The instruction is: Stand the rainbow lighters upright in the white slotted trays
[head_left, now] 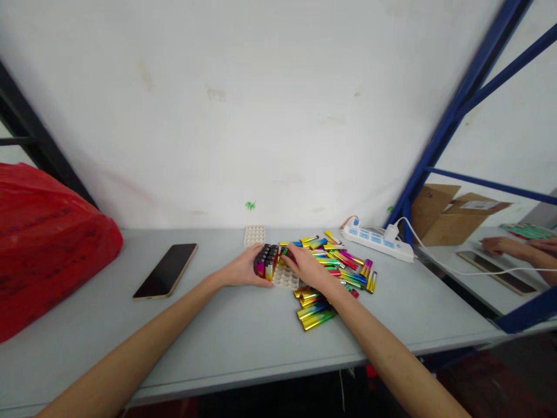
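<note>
Upright lighters [266,261] with black tops stand close together in the left part of a pale tray [285,280] with round sockets. My left hand [247,266] is wrapped around their left side, thumb at the front. Over the tray, my right hand [304,266] is closed, fingers pinched on a lighter [284,252] beside the upright group; most of it is hidden by the fingers. Many loose shiny lighters [333,262] in yellow, green, blue, red and purple lie in a heap to the right, some beneath my right forearm.
A second pale tray [254,235] lies by the wall. At left are a phone [166,271] and a red plastic bag [52,244]. A power strip [378,242] sits behind the heap. Beyond the blue frame [452,122] are a cardboard box [452,216] and another person's hands [500,246].
</note>
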Motion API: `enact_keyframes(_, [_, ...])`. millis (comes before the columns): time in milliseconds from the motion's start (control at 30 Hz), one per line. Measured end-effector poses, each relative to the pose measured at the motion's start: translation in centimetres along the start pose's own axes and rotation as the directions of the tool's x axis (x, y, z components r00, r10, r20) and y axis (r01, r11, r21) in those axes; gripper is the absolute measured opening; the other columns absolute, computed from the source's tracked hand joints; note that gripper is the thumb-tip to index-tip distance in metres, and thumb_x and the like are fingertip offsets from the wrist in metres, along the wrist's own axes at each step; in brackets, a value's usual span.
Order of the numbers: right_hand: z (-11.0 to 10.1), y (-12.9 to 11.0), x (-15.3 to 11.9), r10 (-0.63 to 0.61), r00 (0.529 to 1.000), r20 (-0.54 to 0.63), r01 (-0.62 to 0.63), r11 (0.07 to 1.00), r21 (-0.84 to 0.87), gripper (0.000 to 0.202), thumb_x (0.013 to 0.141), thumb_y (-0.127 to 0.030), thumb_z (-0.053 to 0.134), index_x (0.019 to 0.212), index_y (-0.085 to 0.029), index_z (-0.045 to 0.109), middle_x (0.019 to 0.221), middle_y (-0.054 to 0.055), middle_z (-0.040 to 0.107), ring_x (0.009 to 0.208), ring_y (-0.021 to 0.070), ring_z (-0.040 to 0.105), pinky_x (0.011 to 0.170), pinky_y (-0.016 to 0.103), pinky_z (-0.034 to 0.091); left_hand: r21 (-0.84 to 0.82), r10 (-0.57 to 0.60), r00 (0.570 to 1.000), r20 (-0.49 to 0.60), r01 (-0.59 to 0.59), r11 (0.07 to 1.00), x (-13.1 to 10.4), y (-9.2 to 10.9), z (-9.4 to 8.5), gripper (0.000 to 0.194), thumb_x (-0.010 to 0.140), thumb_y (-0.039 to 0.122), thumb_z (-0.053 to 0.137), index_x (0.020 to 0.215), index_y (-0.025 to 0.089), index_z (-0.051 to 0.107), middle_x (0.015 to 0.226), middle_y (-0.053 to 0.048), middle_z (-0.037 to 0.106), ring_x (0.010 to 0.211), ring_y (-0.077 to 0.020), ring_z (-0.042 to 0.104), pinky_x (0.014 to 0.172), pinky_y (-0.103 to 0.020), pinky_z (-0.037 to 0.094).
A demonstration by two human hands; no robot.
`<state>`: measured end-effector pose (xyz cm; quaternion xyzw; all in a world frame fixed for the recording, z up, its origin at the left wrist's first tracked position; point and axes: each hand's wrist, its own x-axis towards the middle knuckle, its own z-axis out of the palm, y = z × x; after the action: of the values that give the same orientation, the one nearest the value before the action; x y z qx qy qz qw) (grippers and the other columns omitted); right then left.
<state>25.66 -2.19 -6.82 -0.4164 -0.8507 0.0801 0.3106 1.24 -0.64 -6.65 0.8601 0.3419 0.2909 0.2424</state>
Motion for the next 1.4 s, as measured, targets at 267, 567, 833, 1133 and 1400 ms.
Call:
enact_keyframes(267, [-1.2, -0.3, -0.1, -0.026, 1.0, 0.003, 0.026, 0.999, -0.039, 0.027, 0.107, -0.039, 0.048, 0.11, -0.019, 0.065, 0.101, 0.01, 0.071, 0.098, 0.0239, 0.065, 0.09, 0.036, 0.048, -0.018, -0.025, 0.999, 0.028, 0.026, 1.0, -0.1, 0.2, -0.3, 0.089, 0.055, 0.056, 0.095, 0.128, 0.019, 0.06, 0.127, -0.011, 0.064, 0.12, -0.0359, 0.06, 0.111, -0.049, 0.047])
enact_keyframes(567, [-0.4, 2.6, 0.1, -0.044, 0.998, 0.046, 0.049, 0.993, -0.104, 0.039, 0.106, -0.032, 0.047, 0.14, -0.018, 0.061, 0.15, 0.017, 0.056, 0.139, 0.028, 0.052, 0.118, 0.048, 0.04, -0.019, -0.043, 0.987, 0.156, 0.047, 0.999, -1.5, -0.9, -4.2, 0.107, 0.054, 0.051, 0.097, 0.145, 0.022, 0.049, 0.145, -0.013, 0.056, 0.135, -0.0342, 0.054, 0.119, -0.048, 0.041])
enact_keyframes(833, [-0.5, 2.2, 0.7, 0.043, 0.991, 0.13, -0.012, 0.974, -0.228, 0.021, 0.103, -0.031, 0.058, 0.099, -0.017, 0.073, 0.114, 0.012, 0.071, 0.106, 0.0227, 0.066, 0.096, 0.035, 0.048, 0.114, -0.15, 0.978, 0.143, 0.134, 0.984, -1.8, -1.4, -6.3, 0.095, 0.046, 0.053, 0.098, 0.129, 0.022, 0.065, 0.131, -0.01, 0.069, 0.123, -0.0381, 0.063, 0.111, -0.047, 0.048])
enact_keyframes(1133, [-1.9, 2.7, 0.1, 0.1, 0.995, -0.027, -0.102, 0.99, -0.095, 0.014, 0.094, -0.021, 0.066, 0.107, -0.017, 0.068, 0.111, 0.012, 0.071, 0.107, 0.0253, 0.065, 0.098, 0.04, 0.048, 0.178, -0.206, 0.976, 0.077, 0.189, 0.966, -1.6, -1.4, -6.2, 0.08, 0.05, 0.059, 0.093, 0.118, 0.023, 0.071, 0.117, -0.007, 0.076, 0.106, -0.0359, 0.07, 0.097, -0.046, 0.056])
enact_keyframes(1400, [-2.8, 3.1, 1.0, 0.385, 0.895, -0.223, -0.171, 0.76, 0.627, 0.027, 0.084, -0.034, 0.073, 0.108, -0.021, 0.069, 0.105, 0.006, 0.075, 0.099, 0.0207, 0.069, 0.093, 0.038, 0.053, 0.228, -0.189, 0.981, -0.035, 0.192, 0.954, -0.7, 0.1, -2.3, 0.081, 0.06, 0.063, 0.088, 0.122, 0.018, 0.064, 0.12, -0.013, 0.072, 0.107, -0.0378, 0.069, 0.095, -0.049, 0.056])
